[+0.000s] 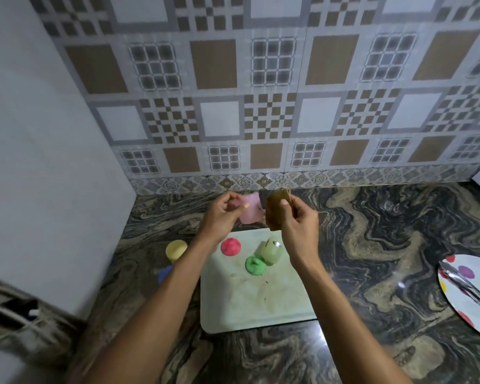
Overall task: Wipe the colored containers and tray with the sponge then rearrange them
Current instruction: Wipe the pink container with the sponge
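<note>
Below and left of the left hand (222,214), a yellow container (176,249) and a blue container (164,273) sit beside the tray (255,306). The left hand, raised, pinches a pink container (250,210) in curled fingers. Just right of it, the right hand (297,225) grips a brown sponge (274,213) between thumb and fingers. The sponge and the pink container look barely apart. Beneath both hands, the tray bears a red container (230,246), a green container (255,266) and a light green container (272,250). The step looks like wiping the pink one. Next, the sponge must press against it and rub.
</note>
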